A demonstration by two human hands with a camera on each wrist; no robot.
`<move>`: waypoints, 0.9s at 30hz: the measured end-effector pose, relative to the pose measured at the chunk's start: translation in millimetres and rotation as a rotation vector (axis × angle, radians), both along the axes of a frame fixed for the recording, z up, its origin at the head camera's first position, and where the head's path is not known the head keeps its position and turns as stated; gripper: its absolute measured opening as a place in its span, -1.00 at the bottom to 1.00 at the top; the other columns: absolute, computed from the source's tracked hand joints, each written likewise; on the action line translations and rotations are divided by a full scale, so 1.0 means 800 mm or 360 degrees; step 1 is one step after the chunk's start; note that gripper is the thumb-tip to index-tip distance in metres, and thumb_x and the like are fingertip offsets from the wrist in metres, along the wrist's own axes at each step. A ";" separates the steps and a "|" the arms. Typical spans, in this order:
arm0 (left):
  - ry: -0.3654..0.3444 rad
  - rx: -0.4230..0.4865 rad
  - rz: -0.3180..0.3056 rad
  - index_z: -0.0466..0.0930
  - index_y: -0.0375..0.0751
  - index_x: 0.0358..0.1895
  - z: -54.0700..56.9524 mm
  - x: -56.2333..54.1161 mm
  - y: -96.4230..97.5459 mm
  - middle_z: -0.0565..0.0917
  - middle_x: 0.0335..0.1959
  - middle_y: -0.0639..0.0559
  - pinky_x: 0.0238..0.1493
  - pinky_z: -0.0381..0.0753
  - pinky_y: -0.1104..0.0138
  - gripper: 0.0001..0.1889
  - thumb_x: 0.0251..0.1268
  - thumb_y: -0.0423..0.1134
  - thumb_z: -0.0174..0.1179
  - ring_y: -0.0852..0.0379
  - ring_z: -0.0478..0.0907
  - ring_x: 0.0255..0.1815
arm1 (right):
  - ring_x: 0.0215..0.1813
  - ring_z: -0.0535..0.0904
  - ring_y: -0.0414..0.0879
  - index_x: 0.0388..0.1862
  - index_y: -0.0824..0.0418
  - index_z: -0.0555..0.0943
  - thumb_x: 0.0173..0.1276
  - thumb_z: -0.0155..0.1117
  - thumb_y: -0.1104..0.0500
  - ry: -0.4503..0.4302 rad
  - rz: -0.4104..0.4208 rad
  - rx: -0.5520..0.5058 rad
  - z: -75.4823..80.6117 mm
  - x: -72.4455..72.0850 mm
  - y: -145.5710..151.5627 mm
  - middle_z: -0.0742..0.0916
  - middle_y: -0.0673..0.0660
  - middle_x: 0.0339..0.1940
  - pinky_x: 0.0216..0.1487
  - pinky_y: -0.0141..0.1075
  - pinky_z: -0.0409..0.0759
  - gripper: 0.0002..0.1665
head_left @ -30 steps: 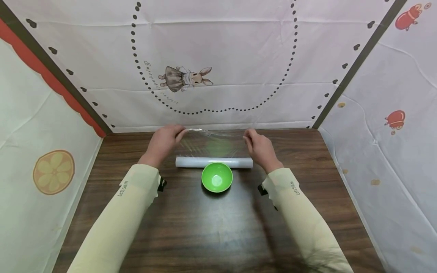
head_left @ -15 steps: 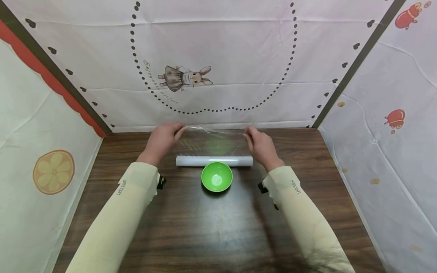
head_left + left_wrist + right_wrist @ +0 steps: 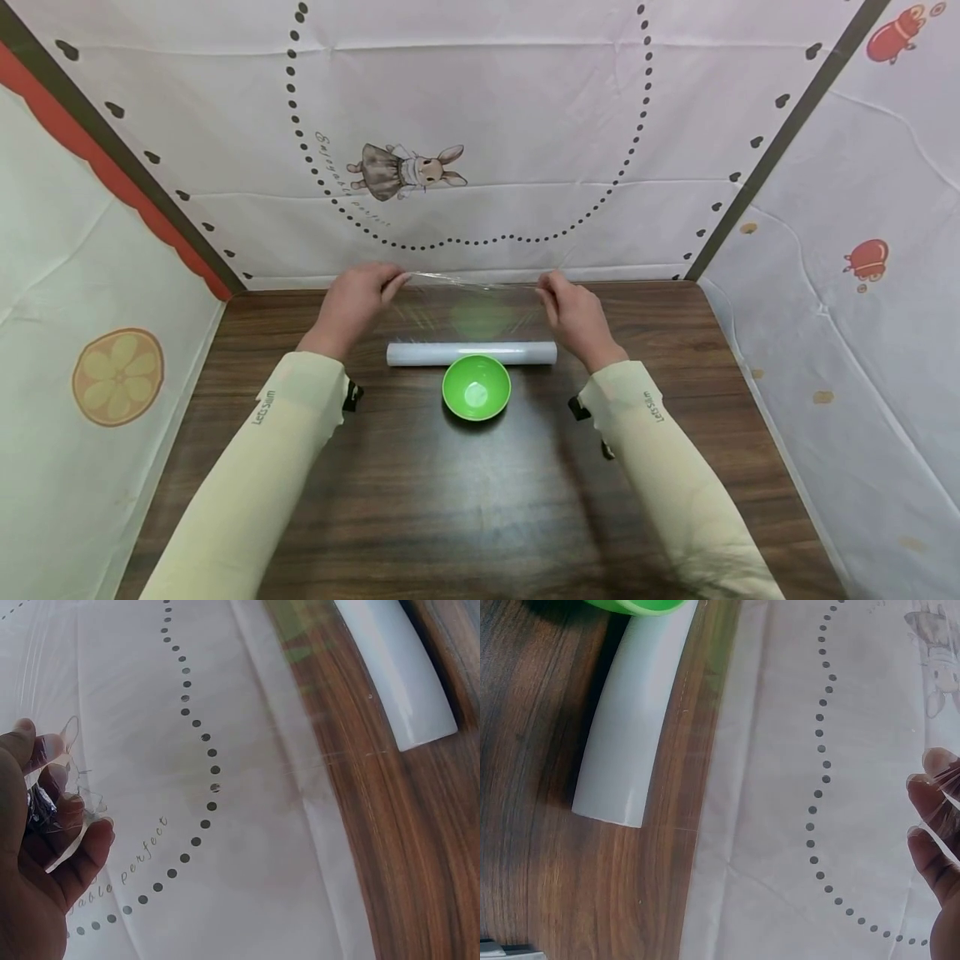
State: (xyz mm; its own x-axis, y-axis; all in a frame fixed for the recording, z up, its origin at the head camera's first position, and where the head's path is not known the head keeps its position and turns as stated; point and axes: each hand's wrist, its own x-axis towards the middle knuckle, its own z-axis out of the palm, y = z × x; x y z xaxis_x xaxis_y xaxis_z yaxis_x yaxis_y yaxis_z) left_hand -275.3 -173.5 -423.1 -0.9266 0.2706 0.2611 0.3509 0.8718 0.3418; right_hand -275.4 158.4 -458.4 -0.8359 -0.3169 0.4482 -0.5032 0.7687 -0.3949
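Note:
A roll of cling film [image 3: 423,355] lies crosswise on the table, white and tube-shaped. Clear film [image 3: 427,312] stretches from it towards the back wall. My left hand [image 3: 351,307] pinches the film's far left corner; in the left wrist view, film is bunched among its fingers [image 3: 94,844]. The far right corner is pinched by my right hand [image 3: 577,321], with thin folds over its fingertips [image 3: 924,791]. Right in front of the roll stands a green bowl [image 3: 476,387], upright, its rim overlapping the roll. A pale green patch shows in the film behind the roll.
The brown wood-grain table [image 3: 420,500] ends at a white back wall sheet [image 3: 525,108] printed with a rabbit and dots. Patterned sheets [image 3: 45,317] also rise along both sides. Each wrist carries a small black camera mount [image 3: 352,396].
Both hands have shifted slightly farther back and apart, carrying the film's edge towards the wall. Roll and bowl keep nearly the same place.

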 end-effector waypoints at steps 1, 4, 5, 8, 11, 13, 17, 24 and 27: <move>-0.0003 -0.0002 -0.0001 0.66 -0.17 -0.01 0.001 0.000 0.000 0.72 -0.14 -0.13 -0.01 0.57 -0.02 -0.63 0.50 0.00 -0.02 -0.12 0.65 -0.11 | -0.58 0.45 -0.03 -0.15 0.16 0.47 0.52 0.05 0.14 0.0001 -0.0001 0.0002 0.000 0.000 0.000 0.64 0.08 -0.50 -0.48 -0.10 0.47 -0.89; -0.0010 -0.0005 -0.0003 0.65 -0.15 0.00 0.003 0.001 0.000 0.71 -0.11 -0.12 0.01 0.57 -0.01 -0.63 0.50 0.01 -0.02 -0.11 0.65 -0.08 | -0.57 0.47 -0.04 -0.14 0.16 0.47 0.52 0.06 0.15 0.0003 -0.0001 0.0010 0.000 0.000 0.001 0.65 0.08 -0.48 -0.47 -0.10 0.48 -0.90; -0.0006 -0.0003 -0.0003 0.65 -0.15 0.00 0.004 0.001 0.000 0.71 -0.10 -0.12 0.01 0.57 -0.01 -0.64 0.50 0.00 -0.01 -0.11 0.65 -0.08 | -0.57 0.47 -0.04 -0.14 0.16 0.47 0.51 0.06 0.15 0.0008 -0.0001 0.0014 0.001 0.000 0.001 0.65 0.08 -0.48 -0.46 -0.11 0.48 -0.90; 0.0008 -0.0002 -0.0002 0.66 -0.15 -0.01 0.006 0.001 -0.001 0.71 -0.10 -0.11 0.02 0.57 -0.01 -0.65 0.50 0.00 0.00 -0.11 0.65 -0.07 | -0.58 0.46 -0.04 -0.14 0.17 0.47 0.51 0.06 0.16 0.0025 0.0008 0.0015 0.003 0.000 0.001 0.64 0.08 -0.49 -0.46 -0.11 0.48 -0.91; 0.0017 0.0000 -0.0005 0.66 -0.16 -0.02 0.008 0.002 -0.001 0.71 -0.10 -0.11 0.02 0.57 -0.01 -0.66 0.49 -0.02 0.01 -0.11 0.64 -0.07 | -0.58 0.45 -0.04 -0.15 0.18 0.47 0.51 0.06 0.16 0.0032 0.0020 0.0015 0.007 0.000 0.001 0.63 0.08 -0.51 -0.47 -0.13 0.47 -0.90; 0.0012 0.0005 -0.0008 0.66 -0.17 -0.01 0.010 0.003 -0.001 0.71 -0.12 -0.12 0.00 0.57 -0.01 -0.67 0.49 -0.03 0.02 -0.11 0.64 -0.09 | -0.58 0.44 -0.05 -0.15 0.18 0.47 0.52 0.05 0.15 0.0024 0.0023 0.0020 0.010 0.001 0.001 0.62 0.08 -0.52 -0.47 -0.14 0.47 -0.88; 0.0003 0.0007 -0.0011 0.66 -0.18 0.00 0.013 0.004 -0.001 0.70 -0.17 -0.13 -0.04 0.57 0.00 -0.66 0.49 -0.03 0.01 -0.10 0.63 -0.13 | -0.58 0.44 -0.05 -0.14 0.18 0.47 0.53 0.03 0.14 0.0008 0.0024 0.0039 0.013 0.000 0.002 0.61 0.09 -0.54 -0.48 -0.16 0.46 -0.87; 0.0039 -0.0009 -0.0028 0.66 -0.18 -0.10 0.020 0.004 -0.002 0.69 -0.26 -0.10 -0.10 0.56 0.03 -0.65 0.51 -0.01 -0.02 -0.07 0.62 -0.22 | -0.60 0.42 -0.05 -0.13 0.18 0.46 0.54 0.01 0.13 -0.0005 0.0020 0.0043 0.016 0.000 0.002 0.59 0.09 -0.55 -0.50 -0.17 0.44 -0.86; 0.0051 -0.0013 -0.0027 0.66 -0.18 -0.14 0.023 0.005 -0.001 0.68 -0.30 -0.10 -0.13 0.55 0.04 -0.66 0.50 -0.01 -0.01 -0.06 0.60 -0.26 | -0.60 0.42 -0.04 -0.13 0.18 0.47 0.54 0.01 0.13 -0.0003 0.0023 0.0026 0.018 0.002 0.002 0.60 0.09 -0.55 -0.49 -0.16 0.45 -0.86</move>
State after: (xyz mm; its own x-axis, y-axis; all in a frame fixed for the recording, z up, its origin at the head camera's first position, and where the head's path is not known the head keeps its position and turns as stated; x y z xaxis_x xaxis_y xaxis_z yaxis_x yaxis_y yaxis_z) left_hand -271.4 -174.5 -404.9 -0.9130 0.2885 0.2885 0.3765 0.8682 0.3232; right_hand -274.2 160.0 -444.1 -0.8319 -0.3362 0.4414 -0.5136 0.7677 -0.3832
